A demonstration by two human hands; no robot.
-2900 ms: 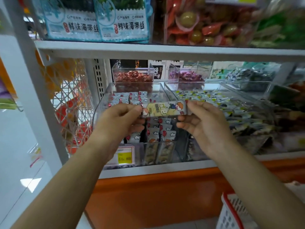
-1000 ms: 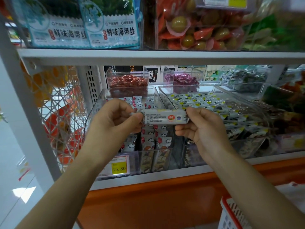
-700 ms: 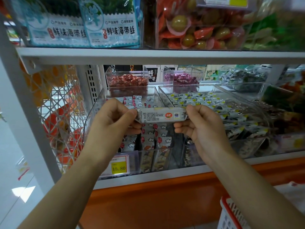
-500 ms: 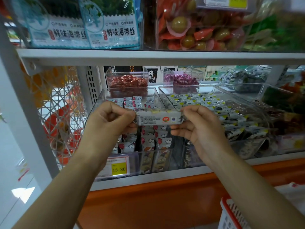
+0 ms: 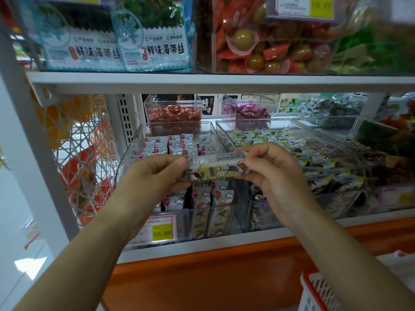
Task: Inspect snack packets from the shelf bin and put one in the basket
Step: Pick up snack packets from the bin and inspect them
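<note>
your left hand and right hand each pinch an end of the snack packet, long axis left-right above the shelf bin; basket sits low right of the bin, nearer your right hand.

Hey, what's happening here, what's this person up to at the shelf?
A person is checking a snack packet at a shop shelf. The left hand pinches one end and the right hand the other, holding it level in front of the clear bin of similar packets. Its cartoon-printed side faces the camera. The red-rimmed basket waits at the lower right, and the packet has not gone into it yet.
</note>
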